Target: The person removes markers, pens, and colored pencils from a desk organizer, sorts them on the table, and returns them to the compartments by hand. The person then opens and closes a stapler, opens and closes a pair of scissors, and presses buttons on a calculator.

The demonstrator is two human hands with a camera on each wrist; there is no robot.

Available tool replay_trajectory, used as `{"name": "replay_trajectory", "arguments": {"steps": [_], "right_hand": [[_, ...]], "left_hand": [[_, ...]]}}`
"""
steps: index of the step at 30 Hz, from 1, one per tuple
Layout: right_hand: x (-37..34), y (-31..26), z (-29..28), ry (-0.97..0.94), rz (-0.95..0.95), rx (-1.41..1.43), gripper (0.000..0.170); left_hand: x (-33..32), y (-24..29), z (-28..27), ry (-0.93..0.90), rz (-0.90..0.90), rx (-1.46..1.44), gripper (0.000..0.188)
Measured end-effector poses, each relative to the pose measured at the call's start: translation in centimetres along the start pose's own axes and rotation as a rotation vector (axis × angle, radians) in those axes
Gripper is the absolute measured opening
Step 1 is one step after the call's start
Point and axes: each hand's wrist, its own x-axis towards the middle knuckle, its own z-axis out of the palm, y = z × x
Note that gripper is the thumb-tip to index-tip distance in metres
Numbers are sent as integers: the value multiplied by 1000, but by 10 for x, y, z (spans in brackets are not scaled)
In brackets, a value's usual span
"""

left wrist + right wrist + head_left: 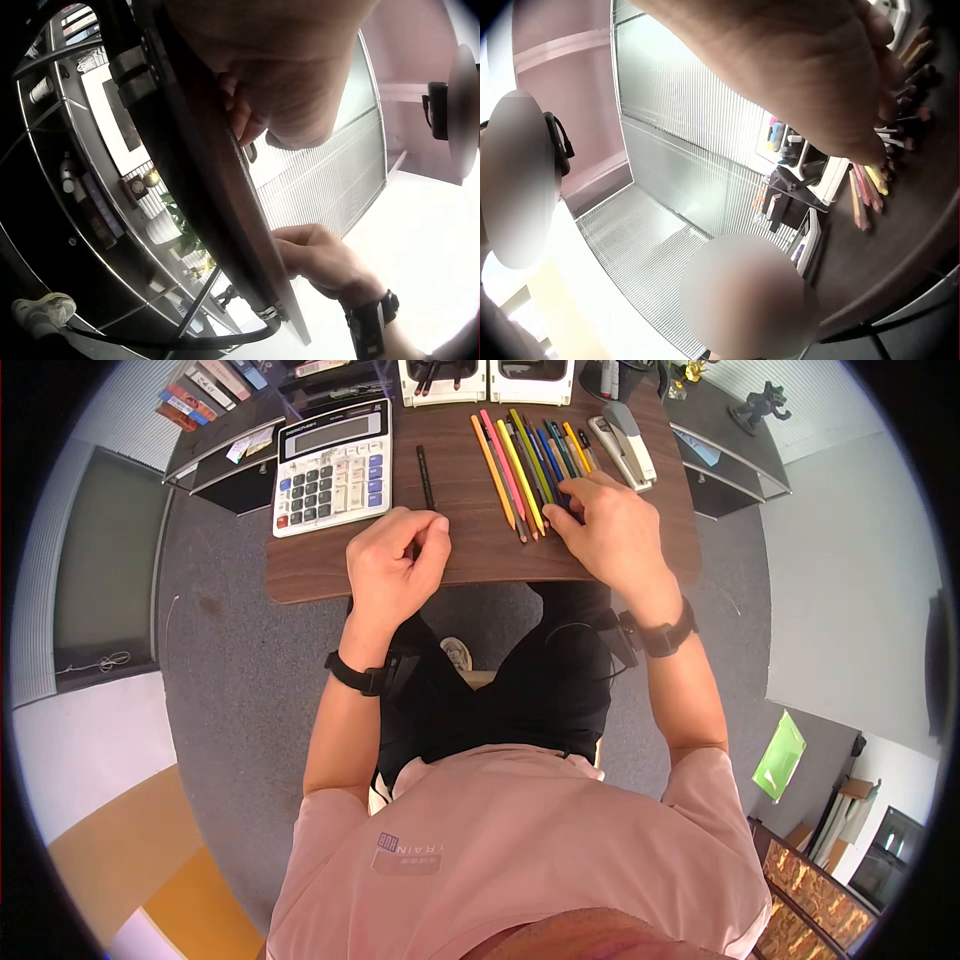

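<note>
In the head view my left hand (398, 555) rests loosely curled at the front edge of the brown desk (320, 572). A black pencil (426, 475) lies just beyond its knuckles. My right hand (618, 528) is over the right side of a row of colored pencils (512, 465), its thumb and forefinger at the near ends of the dark ones. I cannot tell whether those fingers pinch a pencil. In the right wrist view the pencil tips (862, 199) show beside the fingers. Orange, pink and yellow-green pencils lie left of the thumb.
A white calculator (333, 470) lies at the desk's left, and a grey-white stapler (622, 448) sits right of the pencils. White holders (530, 388) stand along the back, one with dark pens in it. A black cup (606, 378) with markers stands at the back right.
</note>
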Motion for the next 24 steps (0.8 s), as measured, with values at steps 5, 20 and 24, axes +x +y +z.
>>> {"name": "replay_trajectory", "arguments": {"steps": [5, 20, 24], "right_hand": [[10, -8, -9, -46, 29, -27, 29], [43, -13, -13, -244, 148, -216, 31], [53, -17, -17, -328, 243, -167, 34]], "left_hand": [[1, 2, 4, 49, -30, -44, 9], [1, -1, 2, 47, 44, -13, 8], [2, -1, 2, 54, 53, -30, 7]]}}
